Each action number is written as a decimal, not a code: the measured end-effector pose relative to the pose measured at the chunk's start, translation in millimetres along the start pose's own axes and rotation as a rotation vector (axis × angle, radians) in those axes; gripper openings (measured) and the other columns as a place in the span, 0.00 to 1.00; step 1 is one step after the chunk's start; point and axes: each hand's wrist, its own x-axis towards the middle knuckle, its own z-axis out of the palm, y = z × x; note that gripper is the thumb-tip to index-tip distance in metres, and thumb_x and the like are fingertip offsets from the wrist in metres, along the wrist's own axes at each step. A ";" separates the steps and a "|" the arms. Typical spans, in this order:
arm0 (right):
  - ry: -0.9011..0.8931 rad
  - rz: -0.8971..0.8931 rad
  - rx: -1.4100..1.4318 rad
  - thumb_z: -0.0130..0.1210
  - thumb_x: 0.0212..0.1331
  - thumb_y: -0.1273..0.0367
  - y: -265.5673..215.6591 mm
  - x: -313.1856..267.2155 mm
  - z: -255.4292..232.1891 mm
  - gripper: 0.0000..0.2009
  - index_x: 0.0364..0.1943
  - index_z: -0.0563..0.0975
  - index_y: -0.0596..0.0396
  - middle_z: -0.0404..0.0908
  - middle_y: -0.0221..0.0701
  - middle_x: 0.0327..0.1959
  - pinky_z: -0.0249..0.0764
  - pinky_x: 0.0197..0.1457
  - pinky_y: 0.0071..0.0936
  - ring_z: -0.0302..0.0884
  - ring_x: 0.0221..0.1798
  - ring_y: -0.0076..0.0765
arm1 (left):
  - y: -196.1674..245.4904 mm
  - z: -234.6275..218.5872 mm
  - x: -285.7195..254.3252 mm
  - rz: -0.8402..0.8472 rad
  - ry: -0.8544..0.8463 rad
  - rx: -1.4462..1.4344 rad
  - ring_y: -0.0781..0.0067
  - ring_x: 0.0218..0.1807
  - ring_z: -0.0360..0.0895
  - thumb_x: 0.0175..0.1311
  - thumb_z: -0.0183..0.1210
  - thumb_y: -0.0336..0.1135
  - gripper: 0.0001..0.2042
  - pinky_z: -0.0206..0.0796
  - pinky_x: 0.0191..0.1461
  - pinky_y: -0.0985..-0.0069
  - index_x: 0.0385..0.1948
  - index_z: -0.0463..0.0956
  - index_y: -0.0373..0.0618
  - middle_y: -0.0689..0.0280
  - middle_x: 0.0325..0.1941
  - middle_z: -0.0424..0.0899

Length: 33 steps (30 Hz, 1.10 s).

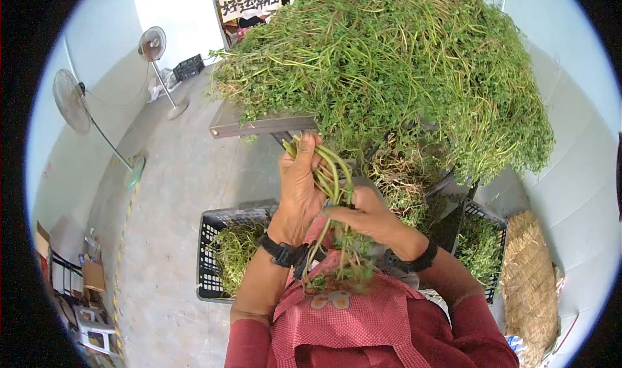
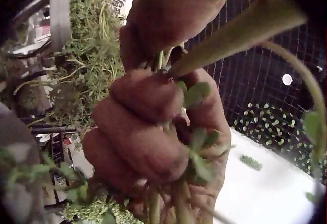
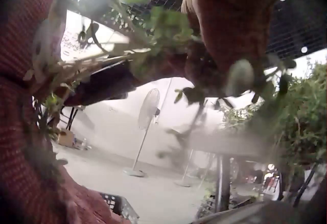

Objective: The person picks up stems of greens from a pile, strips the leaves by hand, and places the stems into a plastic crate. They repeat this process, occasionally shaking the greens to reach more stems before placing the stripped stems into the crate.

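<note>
A bunch of long green leafy stems point(image 1: 334, 167) is held in front of the chest. My left hand point(image 1: 300, 180) grips it, thumb upward, with the thick cut ends poking out near the thumb tip. Close up in the left wrist view, the fingers point(image 2: 143, 137) curl round the stems, and one thick stem point(image 2: 225, 42) juts toward the camera. Lower on the bunch, my right hand point(image 1: 369, 219) pinches the stems, its thumb laid across them. Thin leafy ends point(image 1: 350, 258) dangle below, blurred, over the red checked apron point(image 1: 350, 316). Leaves partly cover the right hand point(image 3: 230, 25) in the right wrist view.
A big heap of leafy greens point(image 1: 402, 63) covers the table point(image 1: 259, 125) ahead. Black crates of greens stand at left point(image 1: 210, 264) and right point(image 1: 499, 238). Root-like stalks point(image 1: 402, 180) lie beneath the heap. Two fans point(image 1: 71, 99) stand left; a straw bundle point(image 1: 531, 290) lies right.
</note>
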 end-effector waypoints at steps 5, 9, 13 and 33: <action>-0.004 -0.085 -0.471 0.50 0.51 0.66 -19.5 3.4 -34.2 0.11 0.35 0.73 0.59 0.72 0.44 0.19 0.68 0.28 0.37 0.71 0.21 0.40 | 0.7 7.5 -0.3 -0.020 -0.043 -0.209 0.76 0.32 0.75 0.60 0.55 0.45 0.11 0.71 0.35 0.75 0.28 0.73 0.48 0.70 0.29 0.77; 0.047 -0.088 -1.115 0.50 0.49 0.69 -34.1 4.7 -47.6 0.10 0.36 0.70 0.58 0.76 0.45 0.23 0.70 0.31 0.44 0.75 0.28 0.53 | -8.8 7.4 4.5 -0.034 -0.065 -0.355 0.72 0.40 0.75 0.61 0.55 0.45 0.11 0.71 0.42 0.72 0.29 0.73 0.48 0.67 0.35 0.77; 0.040 -0.095 -1.349 0.49 0.49 0.70 -55.8 9.8 -59.5 0.08 0.35 0.70 0.56 0.77 0.41 0.22 0.71 0.29 0.42 0.76 0.27 0.50 | -18.2 12.4 1.9 -0.127 -0.181 -0.627 0.66 0.52 0.71 0.60 0.55 0.46 0.13 0.65 0.55 0.67 0.34 0.72 0.46 0.62 0.45 0.76; 0.246 -0.020 -0.806 0.61 0.42 0.64 31.6 -76.3 -12.8 0.24 0.48 0.72 0.51 0.69 0.33 0.45 0.64 0.56 0.35 0.65 0.52 0.43 | -95.4 -93.5 -48.1 -0.548 0.063 -0.605 0.55 0.55 0.70 0.63 0.46 0.28 0.06 0.62 0.62 0.59 0.38 0.70 0.40 0.53 0.43 0.77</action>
